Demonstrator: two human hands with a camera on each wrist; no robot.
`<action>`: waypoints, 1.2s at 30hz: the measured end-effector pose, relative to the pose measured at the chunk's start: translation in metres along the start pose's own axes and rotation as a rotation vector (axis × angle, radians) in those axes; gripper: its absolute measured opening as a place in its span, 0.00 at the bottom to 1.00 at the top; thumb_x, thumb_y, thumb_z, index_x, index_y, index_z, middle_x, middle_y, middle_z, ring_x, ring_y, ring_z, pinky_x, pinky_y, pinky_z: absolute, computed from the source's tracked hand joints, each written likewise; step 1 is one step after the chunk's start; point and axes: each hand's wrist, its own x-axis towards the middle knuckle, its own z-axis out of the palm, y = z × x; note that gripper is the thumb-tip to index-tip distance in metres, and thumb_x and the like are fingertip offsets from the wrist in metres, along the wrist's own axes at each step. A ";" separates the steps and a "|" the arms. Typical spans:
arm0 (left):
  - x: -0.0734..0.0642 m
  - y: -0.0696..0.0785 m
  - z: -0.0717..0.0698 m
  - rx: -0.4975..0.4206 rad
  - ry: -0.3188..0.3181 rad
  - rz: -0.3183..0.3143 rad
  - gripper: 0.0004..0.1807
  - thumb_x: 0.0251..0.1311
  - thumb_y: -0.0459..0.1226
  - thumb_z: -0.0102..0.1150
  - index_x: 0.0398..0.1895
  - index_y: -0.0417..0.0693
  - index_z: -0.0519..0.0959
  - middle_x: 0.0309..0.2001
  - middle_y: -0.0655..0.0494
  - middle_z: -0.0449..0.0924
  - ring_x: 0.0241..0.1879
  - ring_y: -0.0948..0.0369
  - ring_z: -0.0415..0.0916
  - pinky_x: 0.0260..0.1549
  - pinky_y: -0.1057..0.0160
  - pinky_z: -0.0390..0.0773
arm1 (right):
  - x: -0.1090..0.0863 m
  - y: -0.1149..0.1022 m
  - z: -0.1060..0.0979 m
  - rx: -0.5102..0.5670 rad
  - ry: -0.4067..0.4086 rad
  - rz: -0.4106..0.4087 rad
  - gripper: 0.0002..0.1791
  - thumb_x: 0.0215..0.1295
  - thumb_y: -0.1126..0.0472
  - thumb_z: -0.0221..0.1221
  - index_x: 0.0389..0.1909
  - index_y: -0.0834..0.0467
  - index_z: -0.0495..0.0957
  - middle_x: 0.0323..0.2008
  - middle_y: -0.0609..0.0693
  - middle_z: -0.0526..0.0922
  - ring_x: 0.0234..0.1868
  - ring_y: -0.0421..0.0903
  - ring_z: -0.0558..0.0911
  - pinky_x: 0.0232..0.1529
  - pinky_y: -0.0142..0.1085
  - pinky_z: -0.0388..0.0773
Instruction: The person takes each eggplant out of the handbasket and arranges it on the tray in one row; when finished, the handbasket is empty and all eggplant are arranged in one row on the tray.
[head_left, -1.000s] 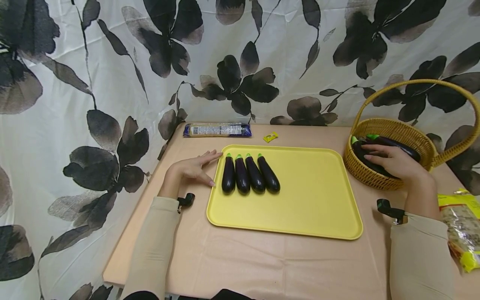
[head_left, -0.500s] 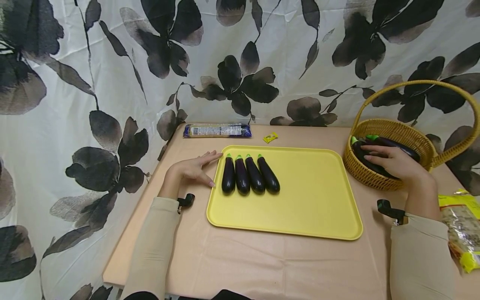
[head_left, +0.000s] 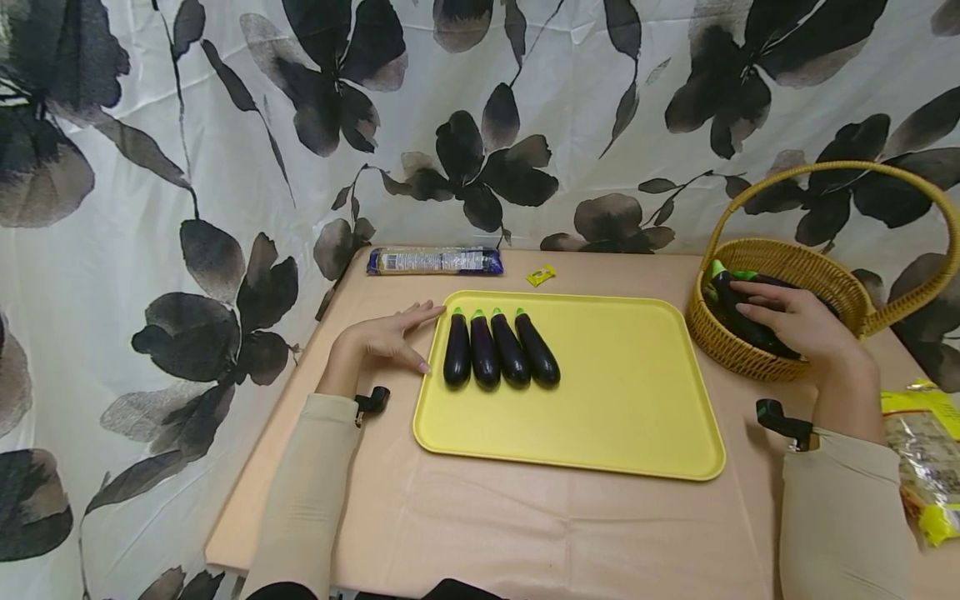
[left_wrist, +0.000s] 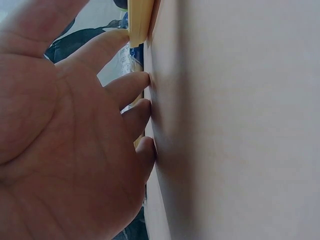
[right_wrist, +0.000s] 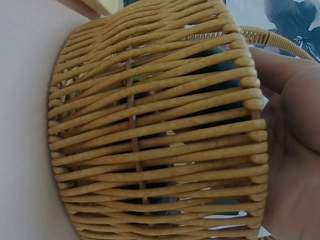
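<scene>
My left hand [head_left: 386,340] lies at the left edge of the yellow tray [head_left: 630,383], thumb and forefinger spread against its rim. In the left wrist view that hand [left_wrist: 80,135] has its other fingertips down on the table. Several dark purple eggplants [head_left: 498,350] lie side by side on the tray's left half, green stems away from me. My right hand [head_left: 813,329] reaches into the wicker basket [head_left: 708,346] and grips an eggplant [head_left: 735,312]. Behind it lies another eggplant [head_left: 772,279], partly covered by the hand. The basket wall hides the fingertips in the right wrist view.
A long blue-ended packet [head_left: 435,261] and a small yellow wrapped sweet [head_left: 541,274] lie behind the tray. A yellow and clear bag [head_left: 926,458] sits at the right edge. The basket's tall handle [head_left: 840,167] arches above the right hand. Floral cloth [head_left: 600,100] hangs behind the table.
The eggplant under my right hand has shifted slightly to the right inside the basket, its green stem end higher, and the hand has moved with it. My left hand has stayed still.
</scene>
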 end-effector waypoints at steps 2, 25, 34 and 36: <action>0.000 0.000 0.001 -0.008 0.003 0.000 0.69 0.41 0.55 0.85 0.85 0.70 0.49 0.87 0.58 0.31 0.85 0.53 0.22 0.80 0.38 0.30 | -0.001 -0.002 0.001 0.009 0.033 0.001 0.40 0.77 0.34 0.48 0.82 0.48 0.58 0.79 0.68 0.58 0.71 0.63 0.63 0.54 0.31 0.76; 0.000 -0.002 0.004 0.006 0.008 0.011 0.69 0.41 0.56 0.85 0.85 0.71 0.49 0.87 0.58 0.30 0.85 0.53 0.22 0.81 0.39 0.30 | -0.015 -0.025 0.006 0.065 0.197 -0.169 0.31 0.76 0.44 0.59 0.75 0.50 0.72 0.53 0.35 0.75 0.44 0.36 0.73 0.38 0.19 0.77; -0.002 -0.002 0.005 0.002 0.014 0.007 0.68 0.42 0.54 0.85 0.85 0.71 0.50 0.86 0.57 0.30 0.85 0.52 0.22 0.81 0.40 0.29 | -0.012 -0.049 0.022 0.085 0.183 -0.230 0.28 0.76 0.48 0.60 0.73 0.51 0.74 0.46 0.34 0.79 0.40 0.38 0.76 0.36 0.24 0.80; -0.002 -0.002 0.005 0.003 0.015 0.007 0.68 0.42 0.54 0.85 0.85 0.71 0.50 0.86 0.56 0.30 0.85 0.52 0.22 0.81 0.39 0.29 | -0.010 -0.054 0.026 0.073 0.172 -0.237 0.28 0.77 0.48 0.59 0.74 0.49 0.73 0.49 0.39 0.80 0.40 0.37 0.77 0.37 0.24 0.81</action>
